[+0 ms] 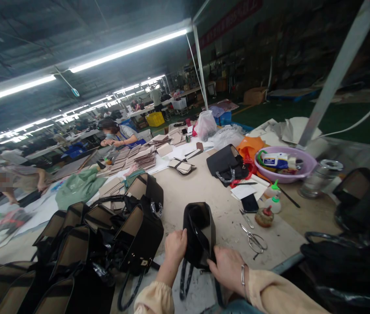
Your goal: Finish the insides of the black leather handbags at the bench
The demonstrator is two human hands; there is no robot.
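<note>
A black handbag (199, 231) stands at the table's near edge between my two hands, its mouth open towards me and its handles hanging down at the front. My left hand (175, 245) is closed on the bag's left side, thumb along the edge. At the lower right rim, my right hand (229, 267) grips the bag, with the thumb near the opening. The fingers behind the bag's walls are partly hidden. Just left of my left hand sits another black handbag (140, 237) with a metal clasp. Scissors (252, 240) lie right of the held bag.
Several black bags (73, 248) crowd the left. Small snips (246, 219), a phone (249, 203), green-capped bottles (273, 203) and a purple basin (284, 163) are at right. Another black bag (227, 163) stands behind. Stacked brown pieces (139, 158) lie farther off, near a co-worker (119, 133).
</note>
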